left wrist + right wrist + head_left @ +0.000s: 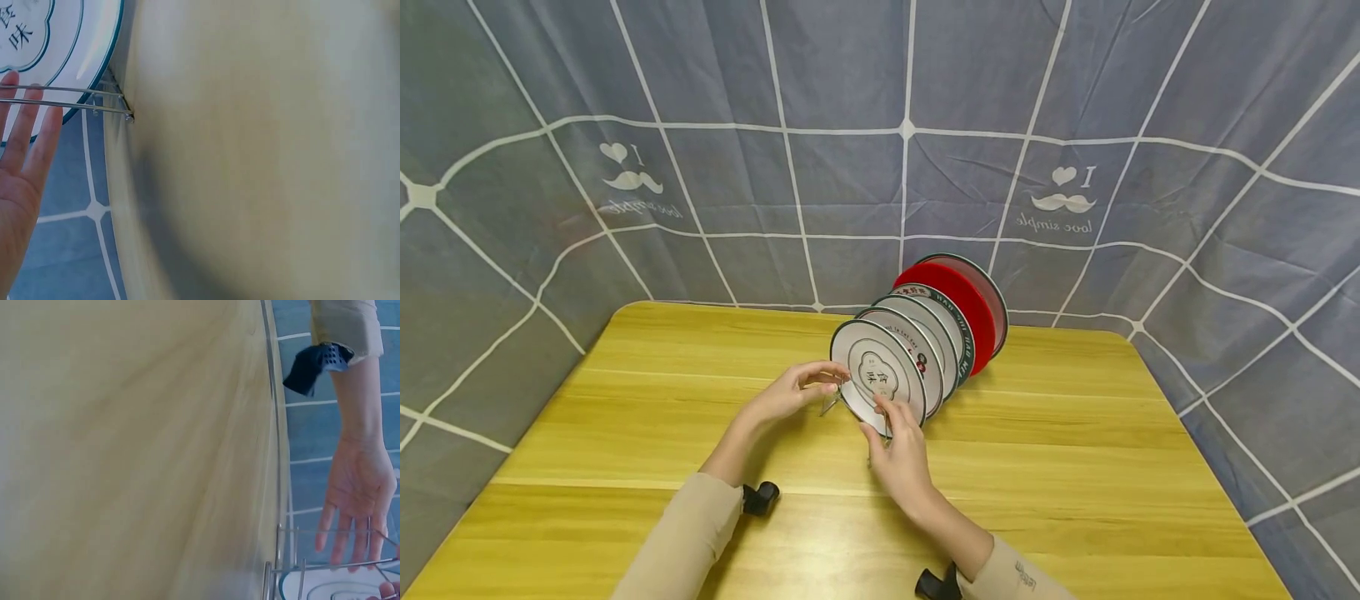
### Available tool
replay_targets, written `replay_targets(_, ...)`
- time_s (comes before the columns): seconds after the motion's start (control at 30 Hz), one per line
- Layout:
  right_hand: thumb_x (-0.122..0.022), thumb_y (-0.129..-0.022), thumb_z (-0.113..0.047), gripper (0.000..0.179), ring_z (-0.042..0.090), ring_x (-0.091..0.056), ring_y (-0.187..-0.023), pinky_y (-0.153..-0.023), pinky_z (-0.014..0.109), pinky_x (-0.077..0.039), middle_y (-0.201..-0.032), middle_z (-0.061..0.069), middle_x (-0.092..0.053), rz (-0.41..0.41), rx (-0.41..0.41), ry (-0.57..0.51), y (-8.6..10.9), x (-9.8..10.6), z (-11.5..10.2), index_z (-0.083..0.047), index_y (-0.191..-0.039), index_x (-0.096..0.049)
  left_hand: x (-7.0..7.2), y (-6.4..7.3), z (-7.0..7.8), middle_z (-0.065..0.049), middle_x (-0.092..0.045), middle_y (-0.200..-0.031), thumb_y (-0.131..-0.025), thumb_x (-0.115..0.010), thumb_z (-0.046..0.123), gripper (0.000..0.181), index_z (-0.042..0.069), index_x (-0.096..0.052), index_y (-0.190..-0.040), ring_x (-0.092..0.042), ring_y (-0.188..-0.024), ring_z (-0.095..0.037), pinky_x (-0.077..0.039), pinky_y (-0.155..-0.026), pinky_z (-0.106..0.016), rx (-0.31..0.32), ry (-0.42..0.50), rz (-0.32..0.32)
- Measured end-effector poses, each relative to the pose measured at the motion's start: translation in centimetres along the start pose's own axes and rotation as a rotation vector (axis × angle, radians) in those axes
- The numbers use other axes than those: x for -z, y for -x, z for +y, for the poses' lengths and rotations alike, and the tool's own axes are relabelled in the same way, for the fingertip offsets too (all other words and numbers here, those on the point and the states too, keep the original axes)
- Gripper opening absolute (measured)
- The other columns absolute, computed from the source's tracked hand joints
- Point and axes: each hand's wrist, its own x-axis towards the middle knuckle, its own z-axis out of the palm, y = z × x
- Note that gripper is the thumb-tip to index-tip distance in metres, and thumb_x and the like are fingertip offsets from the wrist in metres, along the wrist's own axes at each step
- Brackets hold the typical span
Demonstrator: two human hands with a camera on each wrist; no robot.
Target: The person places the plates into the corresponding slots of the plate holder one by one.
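Note:
In the head view, a white plate with a dark rim and printed characters [853,343] leans at the front of a row of plates. Beside its left edge is my left hand [786,392]; its fingers look straight in the left wrist view, close against the plate [94,37] behind thin rack wires. My right hand [901,457] is at the plate's lower right, fingertips against its face, thumb apart from the fingers. A wire rack [109,109] stands under the plate. The right wrist view shows the left palm [357,481] above the wires and only right fingertips at the corner.
Several more plates stand behind the front one, including a bright red plate [977,312] and a dark-rimmed one [1000,308] at the back. The wooden table [1060,467] extends around them. A grey-blue curtain with white lines [850,183] hangs behind the table.

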Motion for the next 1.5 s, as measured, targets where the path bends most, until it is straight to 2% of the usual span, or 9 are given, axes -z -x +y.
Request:
replay_targets(0.13,-0.07,-0.077,-0.001,0.039,0.024,-0.056,-0.083,-0.073,0.032,-0.049,-0.095,0.01,-0.058,-0.022,0.012,-0.027,0.4,1.0,0.3,0.003,-0.114,-0.057,-1.1,0.5,0.3,-0.019,-0.057,-0.118,-0.092,-0.054,0.009,0.031,-0.002,-0.053,-0.121,-0.052,-0.111,-0.033,-0.04,-0.095,-0.043,-0.013,-0.045,0.016)
replay_targets(0.27,-0.068,-0.076,0.007,0.04,0.025,-0.057,-0.089,-0.08,0.033,-0.051,-0.098,0.013,-0.057,-0.068,-0.008,-0.09,0.9,2.2,0.8,0.004,-0.114,-0.057,-2.5,1.0,0.6,-0.019,-0.058,-0.113,-0.09,-0.057,0.006,0.028,-0.002,-0.055,-0.117,-0.054,-0.106,-0.032,-0.042,-0.091,-0.043,-0.026,-0.061,0.05)
replay_targets(0.37,-0.066,-0.076,0.011,0.04,0.027,-0.057,-0.096,-0.086,0.033,-0.05,-0.102,0.016,-0.056,-0.106,-0.045,-0.146,1.2,3.2,1.4,0.005,-0.114,-0.056,-3.7,1.3,1.0,-0.017,-0.059,-0.109,-0.088,-0.059,0.006,0.027,-0.002,-0.057,-0.114,-0.055,-0.102,-0.031,-0.046,-0.086,-0.04,-0.033,-0.062,0.085)
replay_targets(0.77,-0.063,-0.079,0.011,0.033,0.031,-0.053,-0.1,-0.086,0.03,-0.05,-0.108,0.012,-0.056,-0.221,-0.188,-0.21,0.7,6.6,3.6,0.002,-0.11,-0.057,-7.3,1.4,2.0,-0.019,-0.06,-0.1,-0.083,-0.068,0.014,0.03,-0.002,-0.057,-0.106,-0.057,-0.094,-0.029,-0.053,-0.077,-0.027,-0.024,-0.042,0.185)
replay_targets(0.9,-0.06,-0.08,0.012,0.033,0.031,-0.052,-0.104,-0.087,0.031,-0.049,-0.111,0.013,-0.055,-0.251,-0.222,-0.234,0.1,7.3,3.6,0.003,-0.112,-0.056,-7.8,1.1,2.2,-0.017,-0.062,-0.099,-0.082,-0.069,0.017,0.03,0.0,-0.058,-0.105,-0.059,-0.091,-0.029,-0.053,-0.072,-0.027,-0.021,-0.11,0.216)
replay_targets(1.07,-0.059,-0.082,0.012,0.031,0.036,-0.052,-0.102,-0.083,0.03,-0.051,-0.11,0.019,-0.055,-0.261,-0.194,-0.253,-0.6,7.9,3.4,0.007,-0.112,-0.055,-8.1,0.7,2.3,-0.016,-0.063,-0.1,-0.082,-0.07,0.018,0.032,0.001,-0.059,-0.106,-0.06,-0.091,-0.03,-0.052,-0.069,-0.025,-0.01,-0.167,0.232)
replay_targets(1.3,-0.061,-0.082,0.008,0.032,0.031,-0.054,-0.105,-0.081,0.026,-0.052,-0.112,0.015,-0.056,-0.257,-0.179,-0.241,-1.0,7.2,4.9,0.002,-0.114,-0.057,-7.8,1.2,6.2,-0.026,-0.06,-0.101,-0.083,-0.065,0.003,0.027,-0.008,-0.056,-0.106,-0.058,-0.092,-0.04,-0.053,-0.072,-0.037,0.003,-0.146,0.228)
replay_targets(1.4,-0.062,-0.082,0.007,0.033,0.029,-0.054,-0.104,-0.081,0.024,-0.051,-0.112,0.013,-0.057,-0.259,-0.19,-0.234,-1.1,6.9,5.2,0.0,-0.114,-0.057,-7.6,1.2,6.1,-0.026,-0.06,-0.1,-0.083,-0.065,0.003,0.028,-0.008,-0.056,-0.107,-0.058,-0.093,-0.039,-0.052,-0.072,-0.036,0.009,-0.141,0.233)
replay_targets(1.5,-0.062,-0.082,0.007,0.033,0.028,-0.055,-0.103,-0.08,0.022,-0.051,-0.11,0.012,-0.057,-0.26,-0.179,-0.231,-1.2,6.8,5.3,-0.001,-0.114,-0.058,-7.6,1.0,5.2,-0.027,-0.059,-0.101,-0.083,-0.064,0.002,0.029,-0.008,-0.055,-0.109,-0.057,-0.094,-0.04,-0.053,-0.072,-0.035,0.011,-0.126,0.24)
